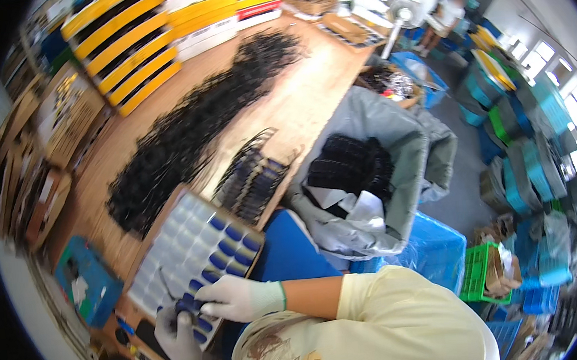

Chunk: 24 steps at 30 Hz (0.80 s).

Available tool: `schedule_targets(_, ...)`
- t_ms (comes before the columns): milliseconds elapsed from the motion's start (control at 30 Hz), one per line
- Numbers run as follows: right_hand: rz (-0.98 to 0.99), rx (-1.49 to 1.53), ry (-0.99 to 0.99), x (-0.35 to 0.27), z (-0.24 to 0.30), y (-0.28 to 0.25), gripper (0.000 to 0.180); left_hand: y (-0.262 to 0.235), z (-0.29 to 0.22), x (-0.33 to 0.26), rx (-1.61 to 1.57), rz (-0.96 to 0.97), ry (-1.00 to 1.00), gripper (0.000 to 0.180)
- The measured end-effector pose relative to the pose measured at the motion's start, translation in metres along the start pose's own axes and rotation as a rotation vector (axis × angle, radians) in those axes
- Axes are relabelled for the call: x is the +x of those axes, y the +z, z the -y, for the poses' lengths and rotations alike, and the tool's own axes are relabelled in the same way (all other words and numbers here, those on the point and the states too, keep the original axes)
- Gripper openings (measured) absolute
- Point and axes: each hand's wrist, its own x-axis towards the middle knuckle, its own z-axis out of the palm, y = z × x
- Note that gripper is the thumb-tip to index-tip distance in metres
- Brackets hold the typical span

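My left hand [180, 339], in a white glove, is closed on a small dark blue part [187, 303] with a thin black wire standing up from it. My right hand [244, 298], also gloved, pinches at the same part from the right. Both hands are above the near end of a white tray [165, 240] with rows of round pockets. Dark blue round pieces [234, 246] sit in the pockets along its right side and near end. The exact kind of the held part is too small to make out.
A long heap of black wire-like strands [195, 130] lies along the wooden table [294, 87]. Bundled dark parts with wires [254, 183] lie beyond the tray. To the right stands a grey-lined bin [406, 190] holding black items; yellow boxes [127, 46] are stacked at the back, a blue-green case [88, 280] at left.
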Motion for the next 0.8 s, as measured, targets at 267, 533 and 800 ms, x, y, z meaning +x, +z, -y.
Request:
schedule_targets(267, 0.004, 0.017, 0.093, -0.001, 0.039, -0.019, 0.026, 0.010, -0.041, -0.006, -0.007, 0.093, -0.065, 0.020)
schedule_targets(533, -0.134, -0.123, -0.033, 0.007, 0.018, -0.013, 0.020, 0.013, -0.014, 0.014, 0.145, 0.147, 0.006, 0.039)
schedule_targets(800, 0.034, 0.144, 0.099, 0.020, -0.023, -0.042, 0.023, 0.012, -0.002, 0.055, 0.213, 0.346, 0.014, 0.033)
